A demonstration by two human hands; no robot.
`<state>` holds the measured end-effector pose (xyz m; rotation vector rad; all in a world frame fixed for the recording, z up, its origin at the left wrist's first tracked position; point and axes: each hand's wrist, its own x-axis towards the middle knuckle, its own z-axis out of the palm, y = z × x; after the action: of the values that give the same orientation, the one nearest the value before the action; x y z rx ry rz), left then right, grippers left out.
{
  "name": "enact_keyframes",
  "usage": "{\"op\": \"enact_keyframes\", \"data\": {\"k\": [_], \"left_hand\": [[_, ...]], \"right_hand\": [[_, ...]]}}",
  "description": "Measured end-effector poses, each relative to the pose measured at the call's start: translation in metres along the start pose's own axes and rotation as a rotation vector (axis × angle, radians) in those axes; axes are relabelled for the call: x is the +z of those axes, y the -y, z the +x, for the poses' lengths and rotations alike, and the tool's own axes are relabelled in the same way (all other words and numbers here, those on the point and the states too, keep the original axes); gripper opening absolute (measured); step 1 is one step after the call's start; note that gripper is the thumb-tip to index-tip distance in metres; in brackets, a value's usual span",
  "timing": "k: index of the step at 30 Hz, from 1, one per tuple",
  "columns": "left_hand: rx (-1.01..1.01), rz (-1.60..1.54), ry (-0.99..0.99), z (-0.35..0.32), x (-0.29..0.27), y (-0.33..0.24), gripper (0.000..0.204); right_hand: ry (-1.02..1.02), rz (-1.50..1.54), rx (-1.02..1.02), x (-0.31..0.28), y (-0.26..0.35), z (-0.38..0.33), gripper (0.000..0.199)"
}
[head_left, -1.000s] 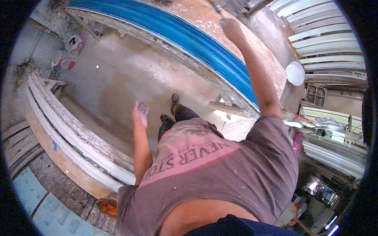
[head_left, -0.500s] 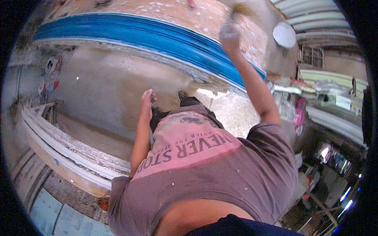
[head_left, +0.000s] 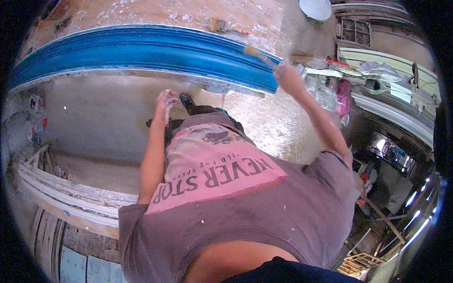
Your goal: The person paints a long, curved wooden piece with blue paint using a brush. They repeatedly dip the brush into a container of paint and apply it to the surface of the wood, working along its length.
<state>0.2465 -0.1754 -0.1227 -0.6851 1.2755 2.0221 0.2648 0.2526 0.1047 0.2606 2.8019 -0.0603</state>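
Our right arm stretches toward one-thirty, the right hand point(head_left: 289, 78) gripping a paintbrush point(head_left: 257, 53) over the blue moulding's point(head_left: 141, 49) right end; we cannot tell if the bristles touch. At ten o'clock our left hand point(head_left: 165, 104) is empty, fingers loosely curled. The worktop point(head_left: 155, 12) spans eleven to twelve, a round white tub point(head_left: 315, 9) at one, a second brush point(head_left: 216, 24) at twelve. Half a second ago our paintbrush was beyond the moulding.

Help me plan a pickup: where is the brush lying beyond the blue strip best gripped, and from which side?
Probably by its thin handle, from the right: the brush lies on the board with its broad tan head left and reddish handle end right, toward the right hand, which grips a second brush.
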Motion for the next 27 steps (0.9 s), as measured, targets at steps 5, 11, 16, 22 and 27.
{"op": "enact_keyframes", "data": {"k": [5, 11, 16, 22, 27], "left_hand": [[0.003, -0.056, -0.104, 0.012, -0.002, -0.009, 0.029], [0.149, 0.195, -0.057, 0.011, 0.017, -0.066, 0.028], [0.513, 0.583, -0.012, 0.071, 0.101, -0.15, 0.031], [1.216, 1.786, 0.36, 0.178, 0.238, -0.159, 0.046], [1.23, 2.132, 0.511, 0.228, 0.284, -0.131, 0.051]], "right_hand": [[-0.521, 0.715, 0.164, -0.039, 0.02, 0.023, 0.027], [-0.175, 0.049, 0.065, -0.03, -0.045, 0.041, 0.027], [-0.114, 0.165, 0.099, 0.003, -0.046, -0.012, 0.03], [0.05, 0.086, 0.214, 0.057, -0.078, -0.063, 0.024], [0.032, 0.11, 0.322, 0.066, -0.069, -0.119, 0.025]]}}
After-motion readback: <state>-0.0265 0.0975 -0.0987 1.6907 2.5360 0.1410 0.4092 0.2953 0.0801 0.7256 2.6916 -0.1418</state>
